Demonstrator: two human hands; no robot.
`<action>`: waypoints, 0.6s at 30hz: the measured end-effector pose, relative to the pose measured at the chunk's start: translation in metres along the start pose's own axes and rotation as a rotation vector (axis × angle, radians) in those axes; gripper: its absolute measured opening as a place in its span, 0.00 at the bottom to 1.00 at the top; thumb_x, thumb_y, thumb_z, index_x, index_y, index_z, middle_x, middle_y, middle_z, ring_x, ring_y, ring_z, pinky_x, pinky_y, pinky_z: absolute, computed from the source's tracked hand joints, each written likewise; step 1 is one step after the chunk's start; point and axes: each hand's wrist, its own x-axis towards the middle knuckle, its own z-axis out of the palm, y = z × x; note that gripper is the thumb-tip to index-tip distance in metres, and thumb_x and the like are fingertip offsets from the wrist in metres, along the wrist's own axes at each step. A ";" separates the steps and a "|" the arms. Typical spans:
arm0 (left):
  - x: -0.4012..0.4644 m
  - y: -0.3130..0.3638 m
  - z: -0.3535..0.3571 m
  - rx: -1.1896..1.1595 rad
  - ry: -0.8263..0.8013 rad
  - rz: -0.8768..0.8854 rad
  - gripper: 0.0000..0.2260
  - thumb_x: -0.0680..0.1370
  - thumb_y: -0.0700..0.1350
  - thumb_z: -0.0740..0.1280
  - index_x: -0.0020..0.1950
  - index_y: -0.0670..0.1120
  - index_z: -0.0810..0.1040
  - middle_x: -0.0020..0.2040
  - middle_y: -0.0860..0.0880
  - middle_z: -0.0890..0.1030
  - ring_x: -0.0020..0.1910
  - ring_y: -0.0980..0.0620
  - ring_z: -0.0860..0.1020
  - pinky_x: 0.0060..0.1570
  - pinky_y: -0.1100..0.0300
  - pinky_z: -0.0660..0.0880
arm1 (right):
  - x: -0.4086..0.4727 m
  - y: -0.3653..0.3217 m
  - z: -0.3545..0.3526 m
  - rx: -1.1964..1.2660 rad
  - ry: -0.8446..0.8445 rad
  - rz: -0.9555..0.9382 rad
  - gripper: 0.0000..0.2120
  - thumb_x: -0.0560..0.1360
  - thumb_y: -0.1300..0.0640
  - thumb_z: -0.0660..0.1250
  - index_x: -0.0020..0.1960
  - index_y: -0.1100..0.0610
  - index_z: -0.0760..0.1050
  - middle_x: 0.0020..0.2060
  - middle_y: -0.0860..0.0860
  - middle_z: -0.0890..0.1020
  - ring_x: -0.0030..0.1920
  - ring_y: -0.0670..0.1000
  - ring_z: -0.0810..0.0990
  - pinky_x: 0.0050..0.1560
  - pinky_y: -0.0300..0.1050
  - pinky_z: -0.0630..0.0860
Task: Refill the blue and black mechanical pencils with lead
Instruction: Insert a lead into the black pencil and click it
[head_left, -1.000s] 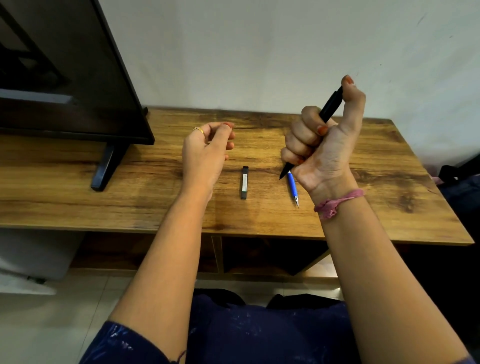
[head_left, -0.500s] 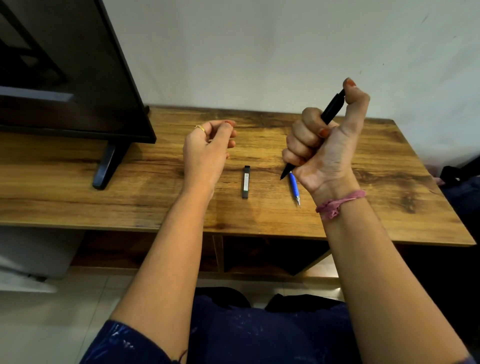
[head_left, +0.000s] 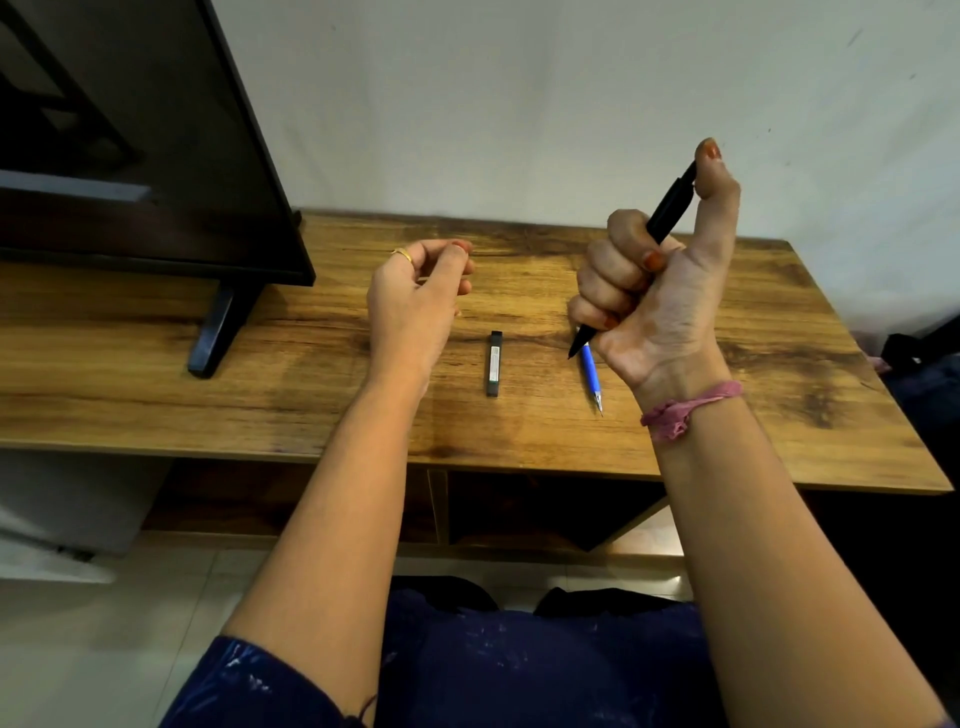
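Nearest of all, a dark blue garment covered the person's lap, and two bare forearms reached forward from it over the front edge of a wooden table with a strongly grained brown top. A pink cloth band was tied round the right wrist. Above it the right hand was raised off the table with its four fingers curled tightly round a slim black mechanical pencil, held in a fist. The pencil stood tilted, its pointed tip sticking out below the little finger and aimed down toward the table, its rear end up beside the raised thumb, whose pad lay on or against that end.

Just under that fist, a blue mechanical pencil with a metal tip lay flat on the tabletop, tip toward the person, its far end hidden behind the hand. Near it to the left lay a small dark rectangular lead case with a pale label, lying lengthwise and apart from both hands.

Further left, the left hand hovered above the table, a gold ring on one finger, its fingers loosely curled with thumb and fingertips drawn close together; whether they pinched anything could not be told.

Beyond, at the far left, a black flat screen on a dark stand stood on the table before a pale wall.
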 end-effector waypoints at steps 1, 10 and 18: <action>0.000 0.000 0.000 0.000 0.001 0.000 0.07 0.78 0.43 0.65 0.43 0.52 0.80 0.40 0.54 0.82 0.38 0.60 0.78 0.38 0.63 0.76 | 0.000 0.000 0.000 -0.004 0.001 0.001 0.29 0.74 0.31 0.51 0.24 0.50 0.55 0.18 0.44 0.57 0.21 0.46 0.50 0.25 0.41 0.46; 0.000 0.000 -0.001 0.009 -0.001 -0.004 0.06 0.78 0.42 0.64 0.45 0.51 0.80 0.41 0.53 0.82 0.39 0.58 0.79 0.43 0.60 0.77 | 0.001 0.003 0.001 -0.001 0.070 -0.002 0.28 0.74 0.31 0.52 0.26 0.50 0.54 0.19 0.44 0.56 0.21 0.46 0.50 0.23 0.38 0.48; 0.000 -0.001 -0.001 0.013 -0.003 -0.002 0.06 0.78 0.43 0.64 0.45 0.50 0.80 0.42 0.52 0.82 0.40 0.58 0.79 0.38 0.61 0.76 | 0.000 0.005 0.001 -0.030 0.105 -0.017 0.27 0.75 0.33 0.51 0.25 0.50 0.55 0.19 0.44 0.57 0.21 0.46 0.50 0.24 0.38 0.49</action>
